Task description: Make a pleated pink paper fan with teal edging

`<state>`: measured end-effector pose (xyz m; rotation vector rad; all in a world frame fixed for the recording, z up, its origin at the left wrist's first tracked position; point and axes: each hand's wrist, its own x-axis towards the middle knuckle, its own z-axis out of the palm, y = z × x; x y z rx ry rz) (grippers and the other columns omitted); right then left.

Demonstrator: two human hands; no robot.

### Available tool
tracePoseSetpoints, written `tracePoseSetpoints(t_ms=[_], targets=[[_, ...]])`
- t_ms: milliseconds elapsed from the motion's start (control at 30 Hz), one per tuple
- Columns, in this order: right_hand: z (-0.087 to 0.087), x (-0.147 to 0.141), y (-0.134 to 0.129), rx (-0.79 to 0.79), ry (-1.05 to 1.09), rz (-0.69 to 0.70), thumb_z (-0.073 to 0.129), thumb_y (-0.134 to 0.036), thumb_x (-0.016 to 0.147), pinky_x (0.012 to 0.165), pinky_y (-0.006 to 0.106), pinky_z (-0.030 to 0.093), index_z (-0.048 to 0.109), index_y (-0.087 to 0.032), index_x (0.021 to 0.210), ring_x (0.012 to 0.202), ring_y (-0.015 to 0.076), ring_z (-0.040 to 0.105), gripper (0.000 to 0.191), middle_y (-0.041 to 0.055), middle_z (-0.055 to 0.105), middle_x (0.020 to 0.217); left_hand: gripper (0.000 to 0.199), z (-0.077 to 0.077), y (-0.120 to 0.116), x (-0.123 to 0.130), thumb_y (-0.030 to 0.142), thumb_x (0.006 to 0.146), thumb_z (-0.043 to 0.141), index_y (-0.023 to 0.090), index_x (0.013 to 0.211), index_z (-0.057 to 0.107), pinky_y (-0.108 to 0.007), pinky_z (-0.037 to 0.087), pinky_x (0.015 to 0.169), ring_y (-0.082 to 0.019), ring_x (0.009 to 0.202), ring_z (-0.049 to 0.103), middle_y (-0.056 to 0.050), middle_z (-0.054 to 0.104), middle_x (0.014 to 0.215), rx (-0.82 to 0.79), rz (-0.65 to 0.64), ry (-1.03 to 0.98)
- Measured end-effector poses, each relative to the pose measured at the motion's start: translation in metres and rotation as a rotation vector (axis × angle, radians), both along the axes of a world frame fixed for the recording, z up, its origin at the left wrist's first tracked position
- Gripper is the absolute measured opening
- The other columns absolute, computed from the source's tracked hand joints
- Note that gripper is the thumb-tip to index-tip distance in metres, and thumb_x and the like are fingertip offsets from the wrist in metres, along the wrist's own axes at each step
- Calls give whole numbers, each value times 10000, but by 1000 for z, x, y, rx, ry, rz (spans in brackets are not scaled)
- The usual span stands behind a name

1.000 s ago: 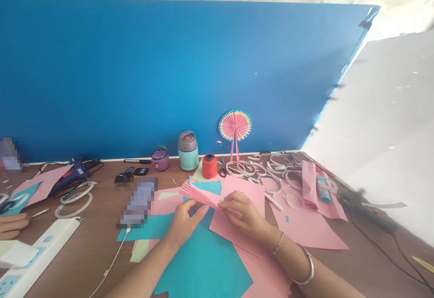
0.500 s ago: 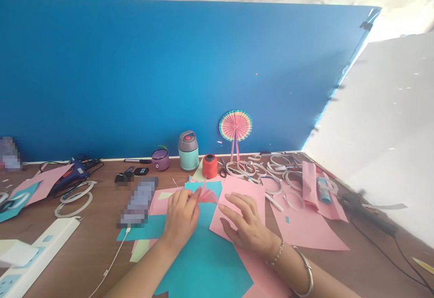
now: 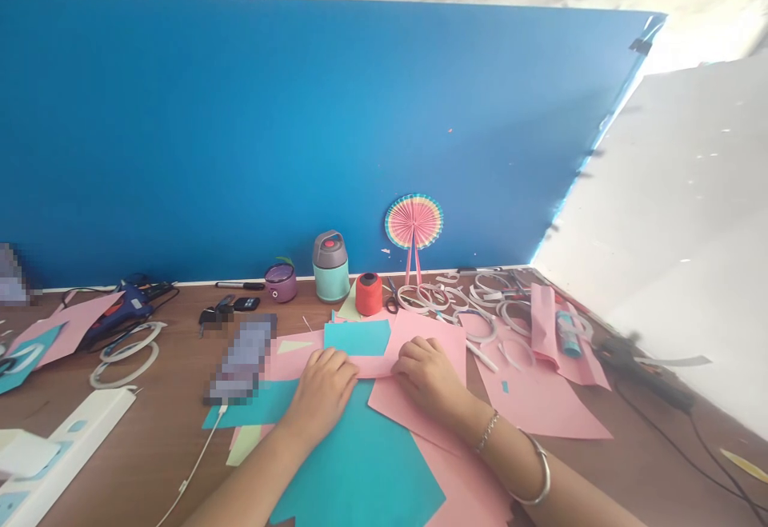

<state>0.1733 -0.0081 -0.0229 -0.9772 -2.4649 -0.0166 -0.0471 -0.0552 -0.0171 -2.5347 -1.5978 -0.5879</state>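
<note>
A narrow pink paper strip [image 3: 374,366] runs level between my two hands above the blue-green sheet. My left hand [image 3: 326,383] is closed on its left end, with fingers curled over it. Closed round the right end is my right hand [image 3: 427,371], over a pink sheet [image 3: 441,329]; a chain bracelet and a bangle are on that wrist. Whether the strip is still pleated is hard to make out. Beneath lies a large blue-green sheet [image 3: 360,463], and a smaller blue-green piece [image 3: 357,337] rests just behind the strip.
A round pleated paper fan [image 3: 414,223] stands by the blue partition [image 3: 240,127]. Near it are a red thread spool [image 3: 369,295], a turquoise flask [image 3: 331,275] and scissors [image 3: 392,303]. Coiled white strips [image 3: 438,297] lie right; a phone [image 3: 243,359] and power strip [image 3: 72,451] lie left.
My right hand has gone from open and apart to closed on the strip's right end. The pink paper, bunched in pleats in my left hand before, now shows as a level strip.
</note>
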Motion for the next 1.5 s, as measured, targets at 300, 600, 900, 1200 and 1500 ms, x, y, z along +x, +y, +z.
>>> tracePoseSetpoints(t_ms=[300, 600, 900, 1200, 1500], targets=[[11, 10, 1, -258, -46, 9, 480, -70, 823, 696, 310, 308, 665, -218, 873, 815, 184, 515, 243, 38, 646, 837, 169, 8, -2, -13, 143, 888, 439, 200, 784, 559, -353, 347, 759, -196, 827, 497, -15, 600, 828, -93, 24, -42], [10, 15, 4, -299, -52, 8, 434, -124, 873, 726, 328, 346, 625, -193, 868, 826, 194, 541, 203, 49, 646, 859, 231, 15, -6, -11, 149, 906, 395, 210, 845, 609, -374, 354, 785, -215, 871, 516, -34, 620, 867, -182, 4, -8], [4, 14, 10, -318, 48, -10, 418, -147, 899, 732, 325, 382, 641, -214, 843, 800, 194, 528, 239, 49, 624, 812, 298, 14, -1, -12, 185, 860, 409, 263, 901, 693, -388, 398, 850, -225, 952, 561, -32, 659, 910, -376, 189, -285], [3, 7, 13, -368, 160, -85, 454, -79, 793, 707, 313, 396, 560, -183, 702, 780, 189, 519, 174, 42, 618, 767, 173, 8, 5, -11, 145, 803, 466, 218, 784, 622, -391, 440, 804, -232, 912, 579, -37, 653, 879, -318, 251, -322], [1, 8, 19, -506, 213, -152, 473, -127, 762, 661, 288, 397, 559, -182, 726, 759, 182, 544, 108, 41, 637, 787, 168, 4, 9, -11, 122, 793, 476, 214, 780, 616, -372, 435, 777, -223, 883, 582, -27, 655, 837, -319, 270, -311]])
